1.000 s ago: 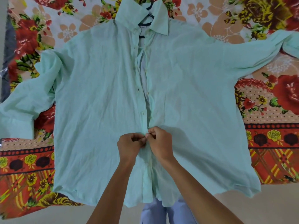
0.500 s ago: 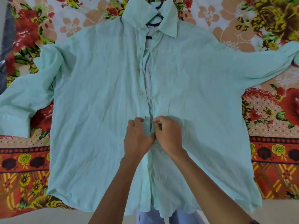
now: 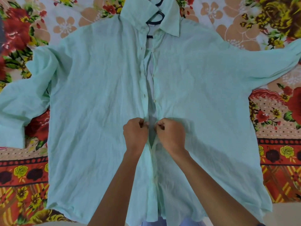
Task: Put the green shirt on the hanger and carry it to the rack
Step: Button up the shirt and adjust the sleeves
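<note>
1. Nearest you, both forearms reach forward over the lower front of the green shirt, whose hem lies closest to your body. Below your wrists the two front edges meet in a closed line, which suggests that stretch is already buttoned.

2. Your left hand is curled, its fingertips pinching the left front edge of the shirt. Your right hand is curled the same way and pinches the right front edge. A narrow strip of gap shows between them.

3. A second ago your hands were pressed together lower down; half a second ago they were still touching. Now they sit higher up the placket and slightly apart, each holding its own edge. That reads as one button finished and the next being lined up.

4. Above your hands the front hangs open, and one pale button shows on the right edge, not yet fastened.

5. Farther off, the dark hanger shows inside the collar, so the shirt appears to be on it already.

6. The shirt lies spread flat on the floral bedsheet, sleeves out to both sides. No rack is in view; the carrying step is still to come.
</note>
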